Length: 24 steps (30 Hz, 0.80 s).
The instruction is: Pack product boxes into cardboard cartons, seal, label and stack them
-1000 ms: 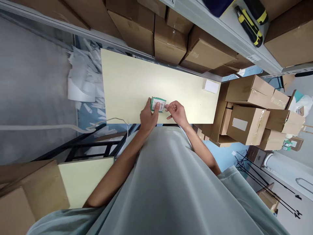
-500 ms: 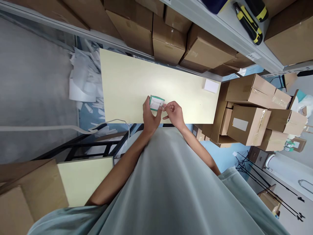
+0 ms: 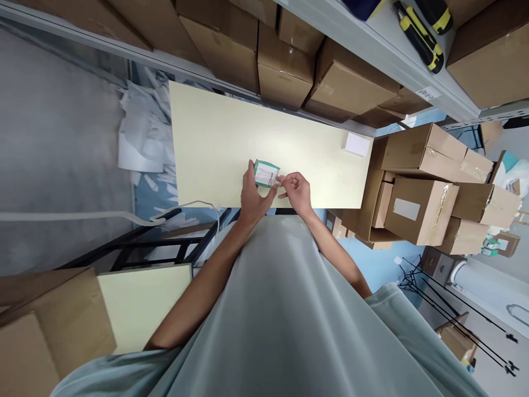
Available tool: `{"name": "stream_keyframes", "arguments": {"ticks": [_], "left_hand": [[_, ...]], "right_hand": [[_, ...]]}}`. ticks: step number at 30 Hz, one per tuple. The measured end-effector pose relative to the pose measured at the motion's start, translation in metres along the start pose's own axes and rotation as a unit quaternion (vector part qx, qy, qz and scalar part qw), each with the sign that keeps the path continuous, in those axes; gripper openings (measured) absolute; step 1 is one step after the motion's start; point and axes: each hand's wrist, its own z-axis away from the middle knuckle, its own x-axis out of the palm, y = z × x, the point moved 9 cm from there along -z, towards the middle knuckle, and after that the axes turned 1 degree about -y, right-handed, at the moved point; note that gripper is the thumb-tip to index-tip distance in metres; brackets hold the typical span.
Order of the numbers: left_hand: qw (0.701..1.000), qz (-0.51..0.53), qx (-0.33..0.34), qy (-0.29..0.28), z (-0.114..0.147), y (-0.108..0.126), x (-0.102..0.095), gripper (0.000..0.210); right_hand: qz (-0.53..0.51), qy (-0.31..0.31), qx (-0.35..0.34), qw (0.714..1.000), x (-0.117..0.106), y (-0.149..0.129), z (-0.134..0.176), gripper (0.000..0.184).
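Observation:
A small white box with green edges (image 3: 265, 172) is held over the front part of the pale yellow tabletop (image 3: 219, 143). My left hand (image 3: 254, 194) grips it, thumb along the near side and fingers at its left end. At the box's right end is my right hand (image 3: 296, 191), its thumb and index finger pinched together. Whether the pinch holds the box's edge or some small piece is too small to make out. Thin dark lines show on the box's upper face.
A white box (image 3: 356, 144) lies at the tabletop's right end. Cardboard boxes (image 3: 285, 71) line the shelf behind, and more cardboard boxes (image 3: 419, 209) are stacked to the right. Yellow-black cutters (image 3: 419, 41) rest on the upper shelf. A white cable (image 3: 198, 203) crosses the front left edge.
The box has shifted very slightly to the right and its upper face shows more fully. My left thumb has moved down toward its near edge. The right hand keeps its pinch.

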Motion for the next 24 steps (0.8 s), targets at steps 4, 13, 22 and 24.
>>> {"name": "stream_keyframes", "arguments": {"ticks": [4,13,22,24], "left_hand": [[1.0,-0.024,-0.007,0.01,0.001,-0.006,-0.003,0.114],[0.999,-0.039,-0.02,0.006,0.002,-0.006,-0.004,0.113],[0.997,-0.079,-0.015,0.011,0.005,-0.005,-0.006,0.102],[0.997,-0.076,-0.018,0.006,0.006,-0.007,-0.006,0.102]], "right_hand": [[-0.013,-0.005,-0.002,1.0,-0.001,0.008,-0.006,0.05],[-0.047,-0.006,0.002,0.999,-0.002,0.018,-0.013,0.051],[-0.066,-0.003,-0.014,0.998,0.001,0.019,-0.012,0.05],[-0.06,-0.004,-0.018,0.998,0.001,0.021,-0.013,0.049]]}}
